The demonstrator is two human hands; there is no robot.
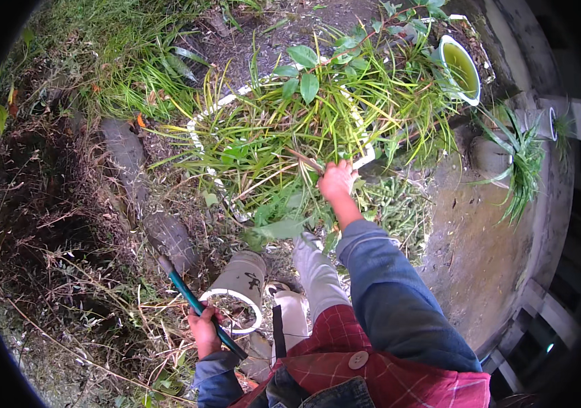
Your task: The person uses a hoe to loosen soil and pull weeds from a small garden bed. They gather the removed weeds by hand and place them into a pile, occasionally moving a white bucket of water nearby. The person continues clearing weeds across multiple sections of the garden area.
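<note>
My left hand (204, 326), at the lower left, is closed around a teal handle (186, 288) of a tool; its far end lies over dark ground and its head cannot be made out. My right hand (338, 179) reaches forward and grips a bunch of pulled green weeds (282, 224), whose leaves hang down to the left of the wrist. A brown stem or stick (304, 160) pokes out beside the fingers. Just beyond that hand, long grassy plants (280, 127) grow inside a white scalloped border (367, 153).
A white bucket (244, 275) lies tipped near my feet. Beyond the bed at right stands a pale tub of greenish water (461, 71). A potted spiky plant (514, 158) stands by the concrete ledge at right. Dry brush (56, 219) covers the left side.
</note>
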